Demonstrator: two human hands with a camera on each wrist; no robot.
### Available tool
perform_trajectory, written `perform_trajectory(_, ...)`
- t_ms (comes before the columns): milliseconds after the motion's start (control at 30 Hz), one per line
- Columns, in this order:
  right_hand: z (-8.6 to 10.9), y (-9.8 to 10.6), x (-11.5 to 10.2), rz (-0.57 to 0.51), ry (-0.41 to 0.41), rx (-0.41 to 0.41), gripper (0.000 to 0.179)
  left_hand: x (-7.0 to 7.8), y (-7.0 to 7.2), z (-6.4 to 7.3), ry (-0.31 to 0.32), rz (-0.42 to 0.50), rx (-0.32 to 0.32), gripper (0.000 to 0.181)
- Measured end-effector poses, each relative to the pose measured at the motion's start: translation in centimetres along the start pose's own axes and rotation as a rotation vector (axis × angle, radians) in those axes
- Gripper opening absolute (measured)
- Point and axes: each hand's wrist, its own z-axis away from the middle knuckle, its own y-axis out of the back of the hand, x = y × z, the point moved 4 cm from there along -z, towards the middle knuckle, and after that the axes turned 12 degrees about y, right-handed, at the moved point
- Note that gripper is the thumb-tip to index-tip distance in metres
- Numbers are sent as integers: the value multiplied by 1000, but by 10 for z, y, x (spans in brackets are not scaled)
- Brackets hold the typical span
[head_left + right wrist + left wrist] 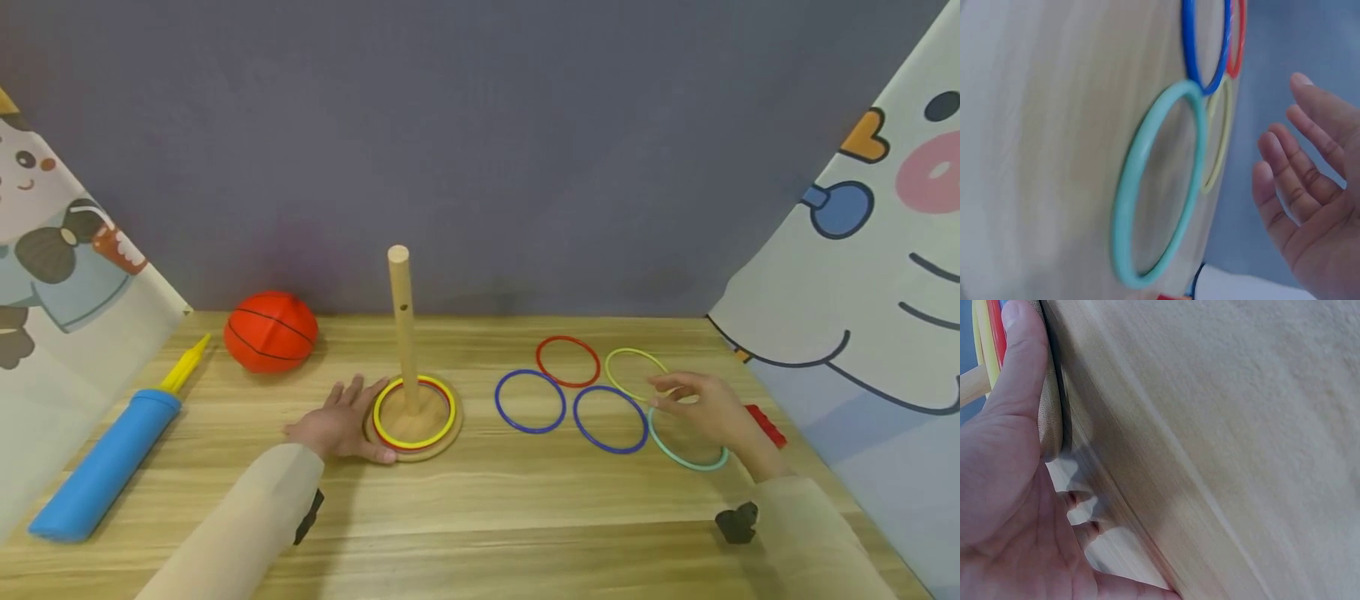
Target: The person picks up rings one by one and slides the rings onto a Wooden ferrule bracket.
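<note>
A wooden peg (pixel 403 325) stands upright on a round wooden base (pixel 459 421), with a yellow ring (pixel 453 408) and a red ring (pixel 997 331) around its foot. My left hand (pixel 341 423) rests against the base's left side, fingers spread and thumb along the front rim. Over the teal ring (pixel 697 467) hovers my right hand (pixel 699 407), fingers loosely bent, nothing held. The right wrist view shows its fingertips apart from the rings. A yellow-green ring (pixel 633 351) lies just beyond, with two blue rings (pixel 528 431) and another red ring (pixel 567 338) to its left.
An orange-red ball (pixel 272 333) with black lines sits at the back left. A blue pump (pixel 112 467) with a yellow nozzle lies along the left edge. Right of my right hand is a small red object (pixel 767 426). A grey wall (pixel 480 167) closes off the back.
</note>
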Motion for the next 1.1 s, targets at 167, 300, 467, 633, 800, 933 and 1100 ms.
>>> perform_trajectory(167,11,1,23,-4,-65,-21,44,3,1,4,3,10,9,121)
perform_trajectory(300,17,3,38,15,-102,-49,48,5,2,6,5,9,11,120)
perform_trajectory(467,21,3,47,43,-117,-89,49,2,0,3,12,14,6,122)
perform_trajectory(633,23,1,53,108,-94,-111,42,-1,-3,-3,18,9,-10,126)
perform_trajectory(800,22,-1,57,144,-102,-128,39,-7,-8,-13,9,1,2,129)
perform_trajectory(933,23,-1,60,133,-113,-136,42,-7,-8,-13,3,0,5,129)
perform_trajectory(1100,23,-1,63,99,-141,-134,43,0,-1,-2,8,1,1,123)
